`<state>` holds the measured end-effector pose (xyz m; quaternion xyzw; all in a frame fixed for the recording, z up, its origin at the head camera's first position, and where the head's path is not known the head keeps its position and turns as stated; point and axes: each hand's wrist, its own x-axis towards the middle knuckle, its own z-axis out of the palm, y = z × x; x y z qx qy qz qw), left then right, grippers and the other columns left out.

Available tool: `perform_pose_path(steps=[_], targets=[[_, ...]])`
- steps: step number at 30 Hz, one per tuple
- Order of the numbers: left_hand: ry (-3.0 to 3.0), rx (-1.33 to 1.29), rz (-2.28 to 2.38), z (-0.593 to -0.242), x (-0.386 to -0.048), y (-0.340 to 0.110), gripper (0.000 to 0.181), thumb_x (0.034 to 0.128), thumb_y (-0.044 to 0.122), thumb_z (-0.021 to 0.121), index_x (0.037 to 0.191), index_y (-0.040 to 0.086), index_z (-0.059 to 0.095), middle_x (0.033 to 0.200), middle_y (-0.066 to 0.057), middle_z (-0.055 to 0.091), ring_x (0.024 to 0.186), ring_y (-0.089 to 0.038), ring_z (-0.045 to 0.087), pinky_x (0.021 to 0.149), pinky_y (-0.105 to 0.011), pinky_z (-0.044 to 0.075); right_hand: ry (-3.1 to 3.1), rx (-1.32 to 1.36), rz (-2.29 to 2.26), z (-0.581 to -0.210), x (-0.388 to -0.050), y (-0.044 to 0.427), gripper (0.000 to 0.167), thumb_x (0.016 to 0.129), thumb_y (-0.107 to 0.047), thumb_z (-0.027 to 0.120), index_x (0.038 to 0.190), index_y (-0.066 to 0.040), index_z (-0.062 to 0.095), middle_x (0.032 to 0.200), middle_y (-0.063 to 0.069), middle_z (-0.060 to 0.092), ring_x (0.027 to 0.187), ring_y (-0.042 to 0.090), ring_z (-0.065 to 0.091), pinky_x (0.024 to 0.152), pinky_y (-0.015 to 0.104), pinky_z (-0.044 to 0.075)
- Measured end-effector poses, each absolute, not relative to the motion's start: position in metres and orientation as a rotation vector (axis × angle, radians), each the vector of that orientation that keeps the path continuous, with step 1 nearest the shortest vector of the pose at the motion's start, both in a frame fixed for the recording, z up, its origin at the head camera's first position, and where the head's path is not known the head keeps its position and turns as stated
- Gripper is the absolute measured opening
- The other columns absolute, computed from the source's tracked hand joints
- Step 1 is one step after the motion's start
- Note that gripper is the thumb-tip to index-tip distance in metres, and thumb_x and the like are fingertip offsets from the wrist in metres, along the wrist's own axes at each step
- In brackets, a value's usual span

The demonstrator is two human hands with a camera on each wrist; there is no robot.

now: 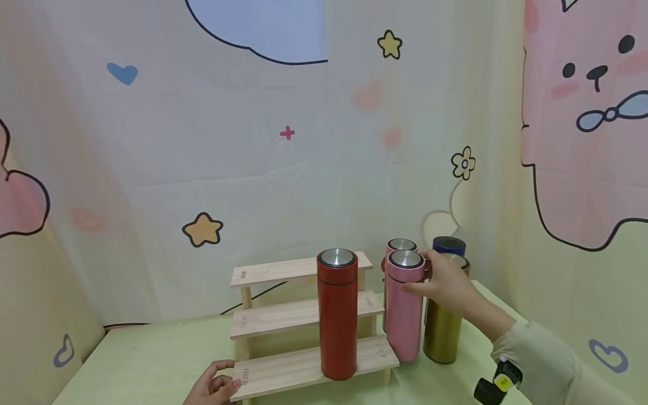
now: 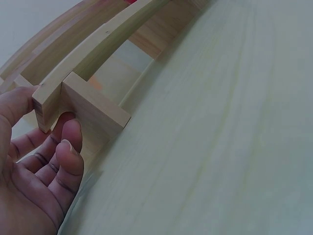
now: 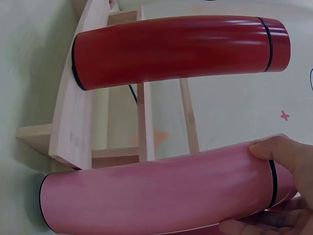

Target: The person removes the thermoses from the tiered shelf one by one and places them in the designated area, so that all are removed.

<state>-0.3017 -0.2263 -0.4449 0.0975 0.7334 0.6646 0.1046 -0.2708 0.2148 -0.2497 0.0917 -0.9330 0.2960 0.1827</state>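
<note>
A three-step wooden display stand [image 1: 283, 368] stands on the table, and my left hand [image 1: 212, 385] holds the left end of its lowest step. The left wrist view shows thumb and fingers about the board end [image 2: 46, 105]. A red thermos bottle [image 1: 338, 320] is upright on that lowest step. To the right of the stand, a pink thermos bottle [image 1: 403, 320] stands upright, gripped near its top by my right hand [image 1: 448, 281]. In the right wrist view the thumb [image 3: 274, 149] lies on the pink bottle near its black ring; other fingers go partly behind it.
Behind the pink bottle stands another bottle with a silver-topped lid [image 1: 402, 244], mostly hidden. A gold bottle [image 1: 441, 337] stands to the right, partly behind my right hand, with a blue-lidded bottle [image 1: 449, 244] behind it. Patterned cloth walls [image 1: 228, 140] surround the pale green table [image 1: 152, 360].
</note>
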Motion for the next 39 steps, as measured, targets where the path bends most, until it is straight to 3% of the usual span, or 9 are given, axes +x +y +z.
perform_pose_path(steps=[15,32,39], targets=[[2.135,0.322,1.970,-0.444,-0.300,-0.226,0.074,0.0933,0.026,0.063,0.137,-0.015,0.020,0.085,0.000,0.063,0.074,-0.014,0.065,0.068,-0.029,0.055,-2.676,0.203,0.822,-0.267,-0.267,0.220,0.078,0.076,-0.030,0.081,0.129,0.012,0.042,0.105,0.022,0.065,0.088,0.025,0.063,0.075,0.040,0.056],[2.142,0.334,1.975,-0.444,-0.300,-0.227,0.072,0.0931,0.024,0.063,0.136,-0.016,0.022,0.086,-0.001,0.064,0.076,-0.013,0.064,0.068,-0.028,0.053,-2.721,0.260,0.799,-0.263,-0.265,0.224,0.081,0.079,-0.034,0.079,0.134,0.009,0.038,0.116,0.025,0.063,0.100,0.033,0.065,0.083,0.047,0.055],[2.127,0.333,1.982,-0.444,-0.301,-0.227,0.071,0.0938,0.025,0.062,0.137,-0.015,0.022,0.087,-0.001,0.064,0.076,-0.013,0.064,0.069,-0.028,0.053,-2.726,0.283,0.694,-0.256,-0.263,0.223,0.081,0.079,-0.035,0.078,0.135,0.010,0.040,0.110,0.022,0.065,0.091,0.026,0.065,0.077,0.042,0.056]])
